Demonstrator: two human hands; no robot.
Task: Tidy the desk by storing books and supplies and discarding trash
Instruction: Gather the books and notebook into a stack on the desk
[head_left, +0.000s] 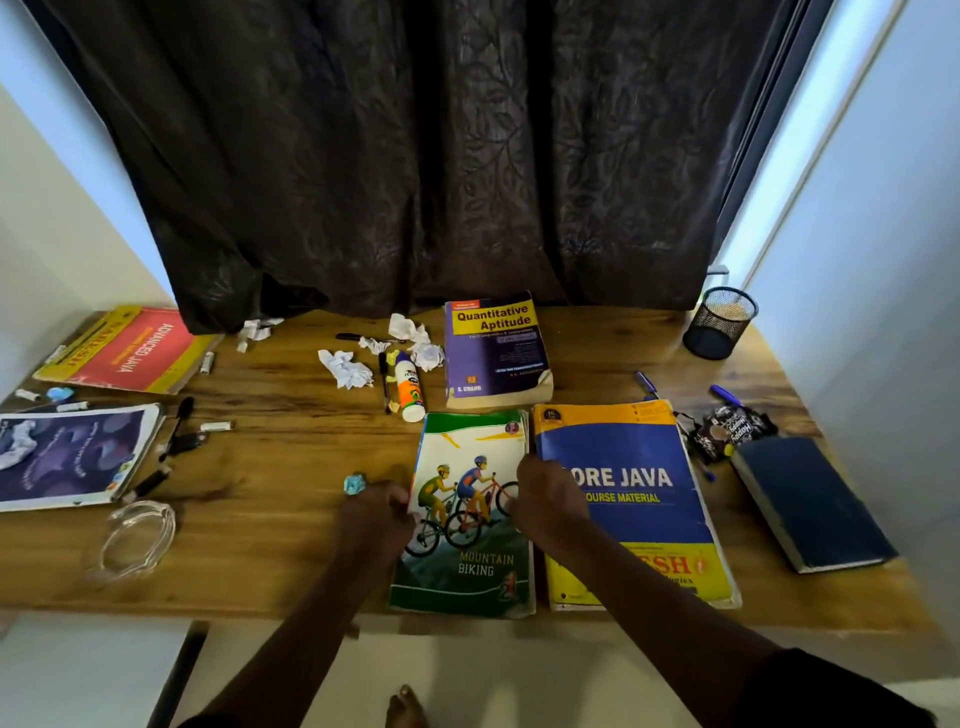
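- Your left hand (382, 506) grips the left edge of the thin green-and-white "Mountain Biking" paperback (467, 519), fingers curled at the edge; exact finger spread hard to tell, it's blurred.
- Your right hand (545, 496) sits on the same book's right edge, fingers curled down onto the cover, right where it meets the thick blue-and-yellow "Core Java" course book (628, 499).
- The biking book lies flat at the near-centre of the wooden desk (270, 519), cover up w/ two cyclists drawn on it, corners a bit worn, near edge almost at the desk's front lip.
- Core Java lies flat just beside it on the right, touching or nearly so.
- The purple-and-yellow "Quantitative Aptitude" paperback (496, 353) lies behind both, thick, w/ a curled lower-right corner.
- A white glue bottle w/ colourful label (409, 387) lies on its side left of that book, w/ crumpled white paper scraps (345, 368) around it.
- A red-and-yellow "Advanced Java" book (130, 348) lies far left, a dark blue hardcover notebook (810, 501) far right, a black mesh pen cup (719, 322) upright at the right rear.
- A small pale-blue crumpled wrapper (355, 485) lies just beside your left hand.
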